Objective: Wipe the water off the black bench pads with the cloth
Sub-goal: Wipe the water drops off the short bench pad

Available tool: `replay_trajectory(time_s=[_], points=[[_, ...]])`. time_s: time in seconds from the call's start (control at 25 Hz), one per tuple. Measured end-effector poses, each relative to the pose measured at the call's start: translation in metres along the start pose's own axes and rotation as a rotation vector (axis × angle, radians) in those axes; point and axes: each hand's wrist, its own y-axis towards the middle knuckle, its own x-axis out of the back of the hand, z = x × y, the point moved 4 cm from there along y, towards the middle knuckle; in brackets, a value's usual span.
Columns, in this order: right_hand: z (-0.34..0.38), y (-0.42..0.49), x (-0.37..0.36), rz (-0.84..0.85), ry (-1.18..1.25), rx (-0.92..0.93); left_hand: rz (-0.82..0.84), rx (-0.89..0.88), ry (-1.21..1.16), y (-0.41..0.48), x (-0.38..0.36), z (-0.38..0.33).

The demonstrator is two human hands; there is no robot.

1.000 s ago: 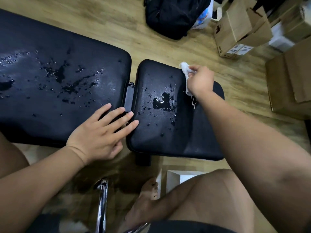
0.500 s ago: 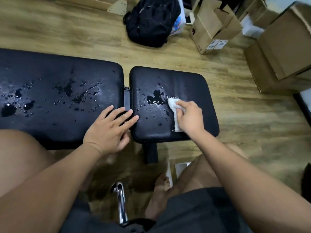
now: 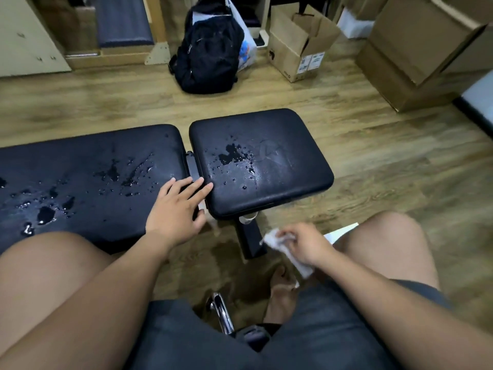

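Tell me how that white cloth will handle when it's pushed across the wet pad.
Likely floppy: the cloth droops from the right hand, so it may bunch. Probably light. Puddles on the small pad may smear before soaking in.

perhaps a storeroom: cardboard boxes (image 3: 298, 46), backpack (image 3: 208, 49)

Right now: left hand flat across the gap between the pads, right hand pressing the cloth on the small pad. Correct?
Not quite. In the head view the right hand holds the cloth off the small pad, down by the knee. The left hand does lie flat across the gap.
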Motion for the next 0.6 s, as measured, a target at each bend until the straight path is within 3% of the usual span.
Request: replay_trajectory(time_s=[0.08, 0.16, 0.28, 0.44, 0.6], points=[[-0.008, -0.012, -0.005, 0.029, 0.353, -0.085, -0.003, 0.022, -0.066, 0.002, 0.006, -0.003], [-0.003, -0.016, 0.003, -0.032, 0.868, -0.17, 0.011, 0.064, -0.191, 0.006, 0.02, -0.018], [0.018, -0.026, 0.008, 0.114, 1.454, -0.284, 0.033, 0.166, -0.53, -0.001, 0.044, -0.068], [0.037, -0.041, 0.007, 0.377, 1.58, -0.333, 0.295, 0.423, -1.215, -0.026, 0.035, -0.135], [0.044, -0.034, 0.003, 0.369, 1.493, -0.221, 0.242, 0.576, -1.443, -0.03, 0.031, -0.125]])
